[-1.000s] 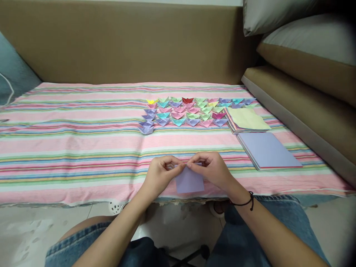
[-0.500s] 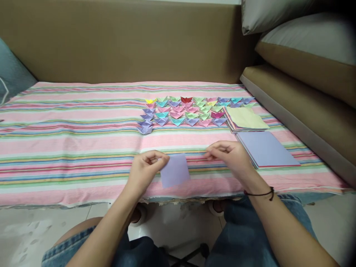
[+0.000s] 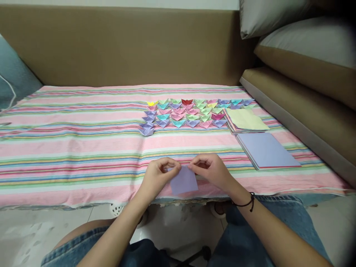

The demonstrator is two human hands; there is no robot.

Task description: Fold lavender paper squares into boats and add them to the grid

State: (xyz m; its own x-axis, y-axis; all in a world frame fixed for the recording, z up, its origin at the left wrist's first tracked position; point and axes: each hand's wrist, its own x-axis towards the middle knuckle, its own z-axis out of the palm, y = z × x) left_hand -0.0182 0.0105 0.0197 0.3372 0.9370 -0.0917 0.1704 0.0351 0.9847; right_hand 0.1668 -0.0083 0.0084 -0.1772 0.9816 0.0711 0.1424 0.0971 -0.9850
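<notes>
A small purple sheet of paper hangs between my two hands near the front edge of the striped cloth. My left hand pinches its upper left corner between thumb and fingers. At the upper right corner, my right hand grips the sheet in the same way. Beyond my hands, several folded paper boats in many colours stand in rows. A few purple boats form a column at the left end of these rows.
To the right lie a stack of paper with a pale yellow top sheet and a purple-topped stack. Striped cloth covers the seat. Brown cushions are piled at the right, before a brown backrest.
My right hand has moved left and now holds the sheet's upper right corner. My left hand and the sheet have shifted slightly right and nearer to me.
</notes>
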